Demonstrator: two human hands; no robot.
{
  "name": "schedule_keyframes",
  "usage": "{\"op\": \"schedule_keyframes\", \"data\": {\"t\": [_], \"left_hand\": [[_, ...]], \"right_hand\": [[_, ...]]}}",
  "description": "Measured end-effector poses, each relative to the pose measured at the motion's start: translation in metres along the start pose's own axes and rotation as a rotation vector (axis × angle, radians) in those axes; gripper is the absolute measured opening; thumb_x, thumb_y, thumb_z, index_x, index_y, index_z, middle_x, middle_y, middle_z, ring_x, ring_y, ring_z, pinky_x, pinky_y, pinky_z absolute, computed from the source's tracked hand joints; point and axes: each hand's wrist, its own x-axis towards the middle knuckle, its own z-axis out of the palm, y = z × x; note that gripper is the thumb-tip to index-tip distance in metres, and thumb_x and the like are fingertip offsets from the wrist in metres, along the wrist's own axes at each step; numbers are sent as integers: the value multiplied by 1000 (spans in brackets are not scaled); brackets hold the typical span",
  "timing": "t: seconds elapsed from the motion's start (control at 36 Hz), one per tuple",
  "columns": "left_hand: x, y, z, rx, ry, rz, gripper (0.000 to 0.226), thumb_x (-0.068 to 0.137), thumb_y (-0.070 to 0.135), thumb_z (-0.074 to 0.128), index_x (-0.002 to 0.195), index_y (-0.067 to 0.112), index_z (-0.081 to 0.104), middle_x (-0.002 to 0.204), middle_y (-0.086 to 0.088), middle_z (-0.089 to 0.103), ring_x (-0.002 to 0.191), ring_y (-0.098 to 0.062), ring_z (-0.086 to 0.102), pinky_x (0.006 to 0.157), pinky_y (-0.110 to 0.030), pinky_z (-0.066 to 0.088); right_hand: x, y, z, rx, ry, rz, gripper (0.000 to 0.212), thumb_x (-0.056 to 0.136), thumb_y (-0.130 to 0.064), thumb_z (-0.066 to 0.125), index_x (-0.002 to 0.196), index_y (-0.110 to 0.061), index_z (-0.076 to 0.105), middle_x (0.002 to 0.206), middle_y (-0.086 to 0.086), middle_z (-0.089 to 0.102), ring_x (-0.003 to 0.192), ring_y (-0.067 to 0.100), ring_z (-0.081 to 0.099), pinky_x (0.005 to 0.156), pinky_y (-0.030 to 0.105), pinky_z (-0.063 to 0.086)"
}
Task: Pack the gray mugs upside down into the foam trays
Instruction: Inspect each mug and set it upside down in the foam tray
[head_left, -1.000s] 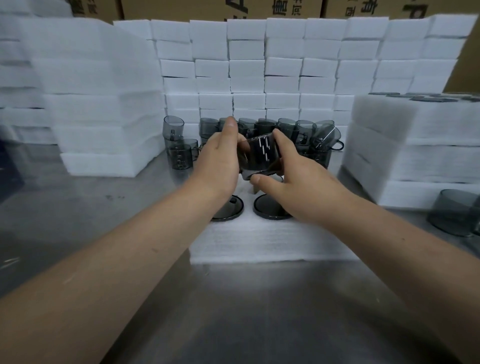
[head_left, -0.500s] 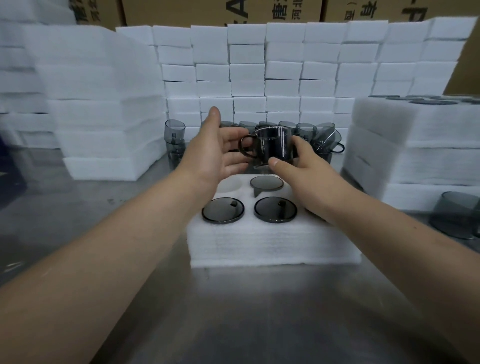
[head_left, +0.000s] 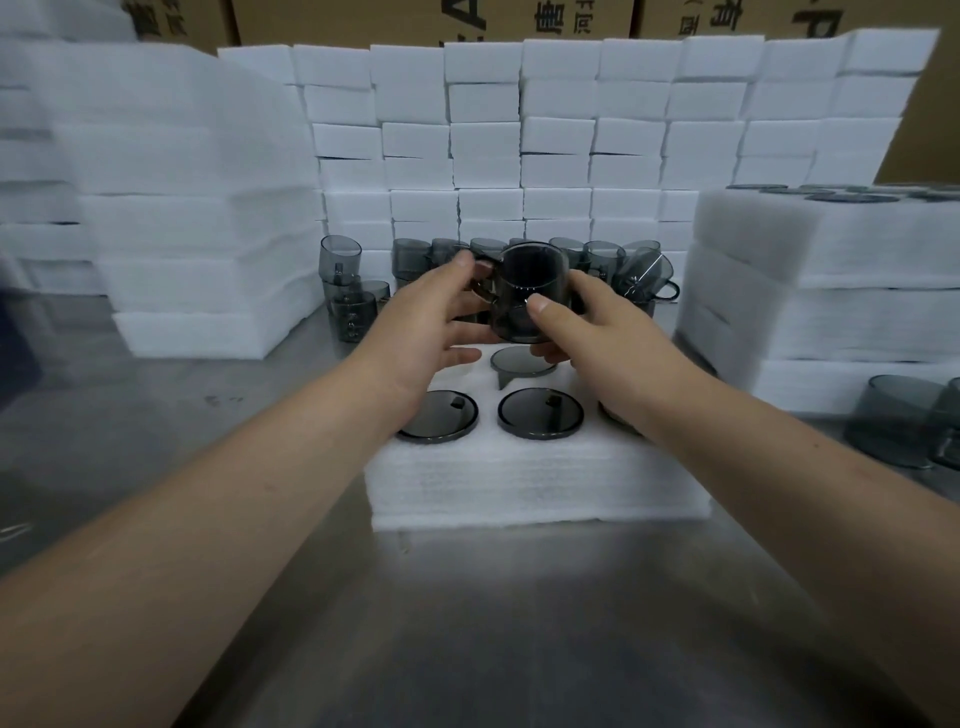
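Note:
A translucent gray mug (head_left: 527, 291) is held upright above the back of the white foam tray (head_left: 535, 483). My right hand (head_left: 587, 332) grips its body from the right, thumb on the front. My left hand (head_left: 431, 327) touches its handle side with fingertips, fingers spread. In the tray, three upside-down mugs show their round bases: front left (head_left: 439, 418), front middle (head_left: 540, 414), back middle (head_left: 522, 362). Another base peeks out under my right wrist. A cluster of loose gray mugs (head_left: 613, 260) stands behind the tray.
Stacks of white foam trays rise at the left (head_left: 197, 249), at the right (head_left: 831, 280) and along the back (head_left: 519, 140). A few stacked mugs (head_left: 348, 296) stand left of the cluster. More gray mugs (head_left: 898, 421) sit at the right edge of the steel table (head_left: 467, 623).
The mug was turned in both hands, then lifted upright by my right hand. My left hand opened and now reaches back to the mug's handle side.

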Motion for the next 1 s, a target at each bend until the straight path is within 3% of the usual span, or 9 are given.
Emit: {"op": "schedule_keyframes", "data": {"t": [0.06, 0.14, 0.28, 0.42, 0.5, 0.61, 0.72, 0.86, 1.0], "left_hand": [[-1, -1, 0, 39, -4, 37, 21, 92, 43, 45, 94, 31, 61, 92, 4, 70, 79, -13, 69, 72, -30, 45], [-2, -2, 0, 94, -14, 56, 28, 77, 46, 52, 99, 31, 62, 96, 5, 71, 84, -15, 69, 73, -29, 45], [-2, -2, 0, 133, 28, 74, 13, 91, 33, 55, 103, 29, 56, 96, 2, 71, 78, -12, 68, 75, -29, 47], [0, -3, 4, 154, 71, 98, 33, 92, 37, 54, 122, 28, 46, 101, -2, 68, 75, -12, 68, 73, -28, 49], [0, -4, 3, 225, 70, 103, 19, 92, 43, 50, 107, 32, 50, 101, 3, 66, 73, -10, 68, 72, -29, 49], [2, -6, 1, 255, 67, 76, 20, 91, 50, 48, 96, 31, 52, 97, 2, 68, 71, -8, 69, 73, -30, 50], [4, -7, 2, 273, 84, 72, 30, 90, 54, 46, 90, 25, 54, 80, 7, 70, 66, -8, 68, 72, -31, 50], [4, -6, 2, 289, 62, 64, 54, 73, 70, 40, 89, 21, 57, 69, 7, 71, 65, -13, 69, 66, -30, 49], [6, -8, 1, 274, 81, 23, 68, 67, 75, 35, 92, 17, 61, 64, 5, 70, 62, -14, 68, 64, -30, 46]], "right_hand": [[0, -1, 0, -11, -9, -7, 51, 71, -60, 45, 115, -34, 53, 92, -5, 69, 90, 16, 64, 90, 45, 48], [0, -2, -1, -24, -18, -21, 43, 69, -53, 48, 107, -33, 55, 87, 3, 69, 85, 20, 64, 88, 46, 49], [-3, -7, 0, -37, -15, -35, 34, 66, -43, 50, 97, -32, 57, 87, 19, 66, 85, 31, 62, 85, 47, 50], [-2, -7, -1, -7, 20, -61, 21, 81, -24, 55, 102, -26, 59, 89, 22, 65, 86, 32, 61, 82, 41, 48], [-1, -7, 0, -5, 24, -42, 33, 84, -22, 56, 117, -19, 57, 92, 19, 66, 82, 28, 62, 83, 42, 48], [-3, -8, -2, 20, 31, -64, 18, 84, -18, 56, 100, -13, 62, 85, 25, 61, 67, 19, 50, 71, 41, 46], [0, -4, -2, 28, 52, -63, 18, 83, -16, 53, 98, -14, 62, 66, 7, 52, 61, 14, 46, 59, 30, 37], [-3, -4, -3, 54, 42, -73, 9, 81, -18, 52, 79, -13, 59, 65, 5, 49, 59, 12, 43, 57, 28, 34], [-2, -3, -4, 90, 35, -117, 28, 85, -23, 53, 59, -32, 59, 56, -10, 50, 52, 3, 45, 53, 20, 35]]}}
